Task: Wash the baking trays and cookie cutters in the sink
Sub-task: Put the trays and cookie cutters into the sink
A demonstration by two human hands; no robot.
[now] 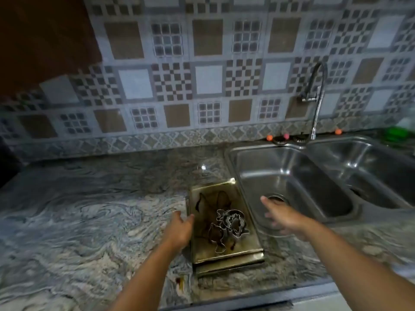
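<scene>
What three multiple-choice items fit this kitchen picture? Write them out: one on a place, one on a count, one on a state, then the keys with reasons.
1. Where do the cookie cutters lie?
A. In the left sink basin
B. On the top baking tray
C. On the bare countertop

2. How many basins does the sink have?
A. One
B. Two
C. Three

3. What is the state of the faucet?
A. Running into the left basin
B. Running into the right basin
C. No water seen coming from it

Keys:
1. B, the metal cutters sit in a heap inside the tray, which rests on the countertop left of the sink.
2. B, two steel basins lie side by side.
3. C, no stream shows below the spout, and the basins look empty.
</scene>
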